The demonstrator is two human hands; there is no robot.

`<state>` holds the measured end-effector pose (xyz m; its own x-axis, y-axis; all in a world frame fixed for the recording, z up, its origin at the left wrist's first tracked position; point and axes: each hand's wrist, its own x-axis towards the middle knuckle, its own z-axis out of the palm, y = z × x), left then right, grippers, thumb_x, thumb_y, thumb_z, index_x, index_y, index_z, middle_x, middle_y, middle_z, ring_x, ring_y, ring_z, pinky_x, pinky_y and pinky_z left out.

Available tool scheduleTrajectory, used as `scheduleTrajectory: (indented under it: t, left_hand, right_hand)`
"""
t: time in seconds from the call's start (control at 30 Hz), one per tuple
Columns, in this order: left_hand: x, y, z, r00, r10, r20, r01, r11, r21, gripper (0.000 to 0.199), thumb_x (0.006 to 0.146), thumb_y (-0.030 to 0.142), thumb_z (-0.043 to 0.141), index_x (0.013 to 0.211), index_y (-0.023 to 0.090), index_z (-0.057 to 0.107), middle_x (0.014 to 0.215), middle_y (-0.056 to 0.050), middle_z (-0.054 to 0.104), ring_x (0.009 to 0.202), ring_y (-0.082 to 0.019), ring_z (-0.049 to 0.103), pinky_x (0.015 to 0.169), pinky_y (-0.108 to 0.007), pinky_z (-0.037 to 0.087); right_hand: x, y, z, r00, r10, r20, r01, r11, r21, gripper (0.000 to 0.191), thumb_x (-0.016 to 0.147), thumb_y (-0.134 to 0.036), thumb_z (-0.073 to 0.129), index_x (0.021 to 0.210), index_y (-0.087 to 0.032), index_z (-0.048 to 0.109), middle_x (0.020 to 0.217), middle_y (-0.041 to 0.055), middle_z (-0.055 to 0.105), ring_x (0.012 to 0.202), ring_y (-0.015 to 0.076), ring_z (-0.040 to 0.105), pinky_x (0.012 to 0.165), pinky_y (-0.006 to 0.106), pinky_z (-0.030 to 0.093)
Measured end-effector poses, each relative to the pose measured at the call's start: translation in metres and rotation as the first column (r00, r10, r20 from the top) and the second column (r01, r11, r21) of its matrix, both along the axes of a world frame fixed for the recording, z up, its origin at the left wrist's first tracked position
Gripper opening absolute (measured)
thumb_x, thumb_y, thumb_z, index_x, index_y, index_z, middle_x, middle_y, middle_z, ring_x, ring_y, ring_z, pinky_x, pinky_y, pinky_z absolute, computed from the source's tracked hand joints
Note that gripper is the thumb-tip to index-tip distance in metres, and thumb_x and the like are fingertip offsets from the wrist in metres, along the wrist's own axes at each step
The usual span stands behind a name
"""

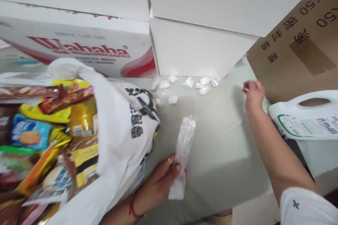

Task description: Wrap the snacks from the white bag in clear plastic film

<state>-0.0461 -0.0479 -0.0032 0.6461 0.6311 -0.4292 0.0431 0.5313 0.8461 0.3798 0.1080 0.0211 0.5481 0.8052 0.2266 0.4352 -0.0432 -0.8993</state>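
My left hand (165, 175) is closed on a long, narrow clear plastic packet (185, 140), pinched between thumb and fingers near its lower half. The packet stands out over the table, and its whitish contents cannot be made out clearly. Over the right side of the table is my right hand (255, 93), its fingers loosely bent and a little apart, with nothing visible in them. Small white wrapped packets (203, 84) lie scattered at the foot of the white boxes, several of them in loose groups, to the left of my right hand.
A white plastic bag (113, 123) full of wrapped snacks (81, 119) stands open at the left. Behind are a Wahaha carton (87, 45) and a plain white box (195, 49). At the right stand a brown cardboard box (295, 49) and a white handled jug (306, 116).
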Motion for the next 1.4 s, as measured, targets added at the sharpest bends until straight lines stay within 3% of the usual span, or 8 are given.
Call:
scheduleTrajectory:
  t: [0.1, 0.23, 0.33, 0.5, 0.77, 0.9, 1.17, 1.4]
  left_hand:
    - [0.007, -0.002, -0.008, 0.994, 0.092, 0.065, -0.093, 0.996, 0.007, 0.046, 0.094, 0.065, 0.059, 0.089, 0.019, 0.053, 0.077, 0.0, 0.06, 0.069, -0.013, 0.054, 0.064, -0.024, 0.043]
    - [0.011, -0.001, -0.011, 0.993, 0.053, 0.101, -0.062, 0.994, 0.085, 0.043, 0.093, 0.061, 0.061, 0.089, 0.02, 0.05, 0.075, 0.002, 0.056, 0.065, -0.011, 0.05, 0.061, -0.024, 0.039]
    - [0.013, 0.0, -0.008, 0.994, 0.023, 0.106, -0.042, 0.981, 0.187, 0.042, 0.087, 0.056, 0.07, 0.087, 0.018, 0.053, 0.075, 0.003, 0.054, 0.067, -0.011, 0.049, 0.063, -0.024, 0.039]
    - [0.013, 0.003, -0.006, 0.982, 0.007, 0.186, -0.027, 0.994, 0.105, 0.043, 0.077, 0.053, 0.077, 0.083, 0.016, 0.057, 0.072, 0.001, 0.06, 0.067, -0.013, 0.057, 0.068, -0.028, 0.047]
    - [0.013, 0.003, -0.009, 0.965, -0.001, 0.263, -0.038, 0.989, 0.145, 0.032, 0.076, 0.039, 0.076, 0.091, 0.017, 0.057, 0.069, 0.002, 0.06, 0.063, -0.011, 0.054, 0.064, -0.026, 0.044]
    - [0.011, 0.004, -0.003, 0.939, 0.135, 0.315, -0.19, 0.97, 0.151, 0.027, 0.075, 0.035, 0.075, 0.085, 0.019, 0.055, 0.072, 0.005, 0.051, 0.061, -0.008, 0.044, 0.056, -0.022, 0.035]
    - [0.018, 0.0, -0.016, 0.976, 0.014, 0.217, -0.099, 0.917, 0.386, 0.044, 0.07, 0.053, 0.083, 0.08, 0.016, 0.061, 0.067, 0.004, 0.053, 0.063, -0.009, 0.044, 0.061, -0.024, 0.035]
    - [0.015, 0.005, -0.011, 0.964, 0.077, 0.254, -0.145, 0.954, 0.264, 0.048, 0.077, 0.061, 0.075, 0.078, 0.016, 0.058, 0.062, 0.007, 0.049, 0.054, -0.008, 0.042, 0.055, -0.023, 0.032]
  right_hand:
    - [-0.078, -0.09, -0.012, 0.974, 0.145, -0.176, -0.165, 0.98, -0.108, 0.035, 0.09, -0.054, 0.065, 0.081, -0.019, 0.066, 0.074, 0.002, 0.062, 0.066, 0.013, 0.054, 0.061, 0.028, 0.044]
    - [-0.183, -0.167, -0.011, 0.755, 0.485, -0.443, -0.633, 0.714, -0.298, 0.044, 0.086, -0.06, 0.071, 0.102, -0.02, 0.073, 0.063, -0.0016, 0.056, 0.055, 0.0124, 0.048, 0.05, 0.026, 0.037]
    - [-0.228, -0.174, -0.004, 0.783, 0.427, -0.453, -0.569, 0.785, -0.245, 0.04, 0.083, -0.06, 0.074, 0.082, -0.02, 0.069, 0.057, -0.0052, 0.045, 0.051, 0.0095, 0.038, 0.048, 0.025, 0.03]
    - [-0.231, -0.162, 0.018, 0.828, 0.194, -0.526, -0.255, 0.966, -0.046, 0.037, 0.078, -0.054, 0.081, 0.075, -0.021, 0.065, 0.057, -0.0065, 0.043, 0.05, 0.0078, 0.034, 0.044, 0.023, 0.027]
    - [-0.191, -0.186, 0.056, 0.752, -0.064, -0.657, 0.138, 0.989, 0.061, 0.051, 0.051, -0.04, 0.099, 0.07, -0.019, 0.057, 0.069, -0.0064, 0.051, 0.05, 0.0023, 0.034, 0.038, 0.016, 0.02]
    - [-0.201, -0.198, 0.058, 0.791, -0.058, -0.608, 0.015, 0.997, -0.075, 0.052, 0.052, -0.043, 0.097, 0.064, -0.019, 0.053, 0.059, -0.0086, 0.043, 0.046, 0.0028, 0.025, 0.039, 0.019, 0.015]
    - [-0.273, -0.187, 0.02, 0.993, 0.008, -0.116, -0.033, 0.977, -0.209, 0.045, 0.075, -0.052, 0.079, 0.059, -0.021, 0.05, 0.056, -0.006, 0.045, 0.054, 0.0096, 0.037, 0.053, 0.026, 0.032]
    - [-0.273, -0.195, 0.015, 0.965, 0.145, -0.217, -0.189, 0.962, -0.199, 0.042, 0.081, -0.064, 0.07, 0.08, -0.022, 0.063, 0.072, -0.0006, 0.06, 0.071, 0.0162, 0.053, 0.064, 0.027, 0.043]
